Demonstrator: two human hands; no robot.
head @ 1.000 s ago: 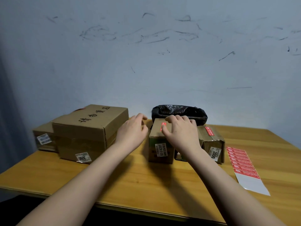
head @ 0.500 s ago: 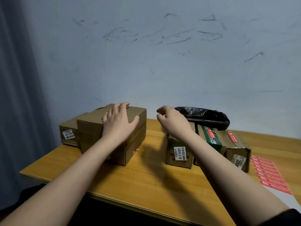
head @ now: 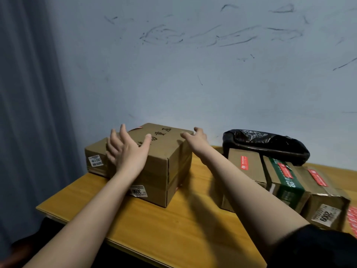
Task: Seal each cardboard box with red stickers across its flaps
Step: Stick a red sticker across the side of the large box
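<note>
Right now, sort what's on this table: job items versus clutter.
Job:
large box, both hands reaching for it
low box behind
three stickered boxes
red sticker sheet

Lying about:
black plastic bag

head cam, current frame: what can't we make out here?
All head view:
- Sticker sheet: cut off by the right edge, only a red sliver shows.
- Small box behind the large box: mostly hidden by it and the left hand.
- Right hand: its fingertips are hidden past the large box's far corner, so contact is unclear.
- Label text on the large box and the sealed boxes' stickers: too small and blurred to read.
</note>
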